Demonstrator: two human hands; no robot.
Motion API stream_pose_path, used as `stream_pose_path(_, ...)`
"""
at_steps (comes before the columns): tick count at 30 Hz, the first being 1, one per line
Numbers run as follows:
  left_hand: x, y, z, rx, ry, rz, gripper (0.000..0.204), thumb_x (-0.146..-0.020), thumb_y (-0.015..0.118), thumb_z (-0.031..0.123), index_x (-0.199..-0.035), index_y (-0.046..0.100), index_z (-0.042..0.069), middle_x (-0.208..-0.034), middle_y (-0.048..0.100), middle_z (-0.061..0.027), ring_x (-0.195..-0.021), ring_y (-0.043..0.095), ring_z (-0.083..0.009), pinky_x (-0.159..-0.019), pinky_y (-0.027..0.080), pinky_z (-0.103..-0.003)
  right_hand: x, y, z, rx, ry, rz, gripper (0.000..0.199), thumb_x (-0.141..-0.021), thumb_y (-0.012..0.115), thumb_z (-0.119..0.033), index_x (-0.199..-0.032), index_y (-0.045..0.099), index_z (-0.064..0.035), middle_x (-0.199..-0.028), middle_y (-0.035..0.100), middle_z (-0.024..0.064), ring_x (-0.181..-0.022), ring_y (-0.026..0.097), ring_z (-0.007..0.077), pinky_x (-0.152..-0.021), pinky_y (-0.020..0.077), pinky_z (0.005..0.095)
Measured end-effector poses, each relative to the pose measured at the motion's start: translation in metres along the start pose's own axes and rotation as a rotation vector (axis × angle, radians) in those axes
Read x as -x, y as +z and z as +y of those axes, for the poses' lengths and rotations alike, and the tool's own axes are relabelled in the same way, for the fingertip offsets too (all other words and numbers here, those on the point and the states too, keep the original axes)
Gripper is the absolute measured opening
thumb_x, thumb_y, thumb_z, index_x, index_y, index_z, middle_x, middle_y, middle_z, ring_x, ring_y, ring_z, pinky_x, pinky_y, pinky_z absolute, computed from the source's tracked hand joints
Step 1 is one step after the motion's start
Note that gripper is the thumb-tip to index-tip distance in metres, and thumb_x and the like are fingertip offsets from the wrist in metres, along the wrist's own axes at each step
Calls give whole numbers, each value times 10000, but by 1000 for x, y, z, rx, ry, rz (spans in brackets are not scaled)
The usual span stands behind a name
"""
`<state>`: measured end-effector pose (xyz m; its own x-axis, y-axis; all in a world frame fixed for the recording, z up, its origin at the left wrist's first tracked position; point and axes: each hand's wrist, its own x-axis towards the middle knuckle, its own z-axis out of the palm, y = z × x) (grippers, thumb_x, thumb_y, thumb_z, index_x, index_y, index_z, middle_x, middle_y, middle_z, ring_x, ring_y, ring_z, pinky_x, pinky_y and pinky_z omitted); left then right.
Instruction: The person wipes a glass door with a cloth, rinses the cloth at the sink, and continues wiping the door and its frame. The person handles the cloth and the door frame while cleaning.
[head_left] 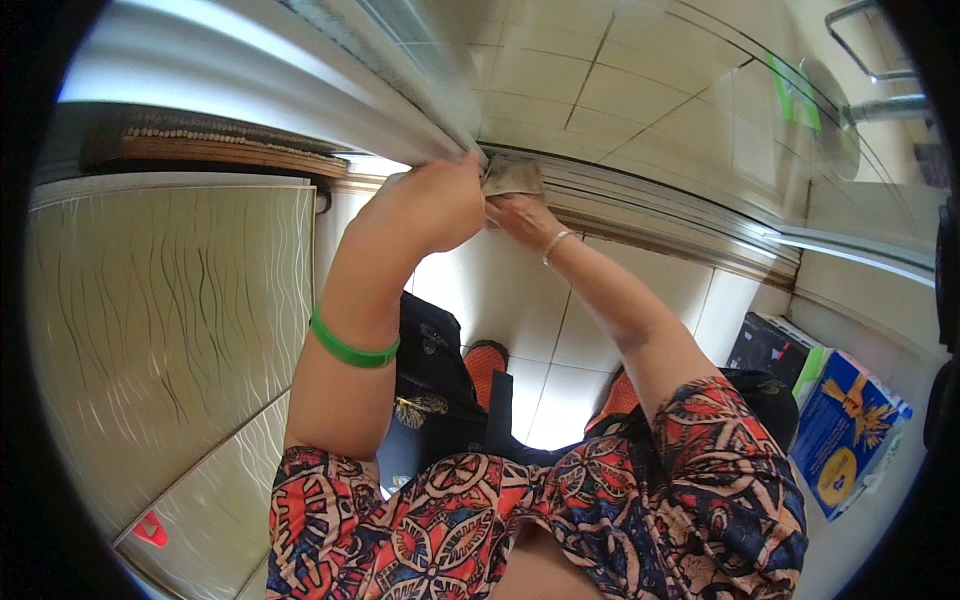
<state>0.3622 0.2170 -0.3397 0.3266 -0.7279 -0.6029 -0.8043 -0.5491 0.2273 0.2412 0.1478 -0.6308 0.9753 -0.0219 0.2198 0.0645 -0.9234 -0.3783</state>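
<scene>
Both my arms reach forward to a sliding-door track [640,210] at floor level. My right hand [525,217], with a light bracelet at its wrist, is closed on a beige cloth [515,177] that lies against the track. Beside it, to the left, my left hand [450,195] is bent in close to the upright edge of the white-framed door panel [410,105]. Its fingers are closed and mostly hidden, so what they hold cannot be made out. A green band [355,345] is around my left arm.
A pale cabinet with wavy lines [170,330] stands at left, with a brown ribbed slab [215,145] beyond it. Glass [640,90] rises past the track. At right are a blue package [850,430] and a dark box [770,345]. My orange shoes [486,370] rest on white tiles.
</scene>
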Motion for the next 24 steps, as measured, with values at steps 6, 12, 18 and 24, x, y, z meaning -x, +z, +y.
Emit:
stream_pose_path(6,4,5,-11,47,21,59,515,-879,402,119,-1374,445,-17,-1130,590,-319,-1063,558,-451,-942,424,-491,-3,-12,2,-27,18,112,211,-816,568,-126,-1024,590,-151,-983,636,53,-972,624,238,-810,520,345)
stream_pose_path(12,6,3,-11,19,19,35,517,-880,404,114,-1378,437,-18,-1138,588,-319,-1072,554,-453,-946,421,-493,77,-29,31,161,120,113,239,-839,564,-161,-1072,612,-135,-1036,645,60,-1001,616,259,-838,509,376)
stream_pose_path(18,7,-3,0,0,14,-6,522,-884,402,122,-1386,426,-18,-1126,592,-317,-1062,560,-450,-937,423,-492,42,-25,-1,-371,635,-131,188,-943,541,-222,-1076,621,-118,-1030,663,97,-949,626,303,-824,504,386)
stream_pose_path(24,6,1,4,-38,19,20,535,-882,403,128,-1403,413,7,-1101,592,-325,-1018,572,-454,-922,425,-499,-14,9,-18,55,94,189,252,-822,592,-172,-1069,594,-122,-965,600,61,-955,603,220,-783,519,332)
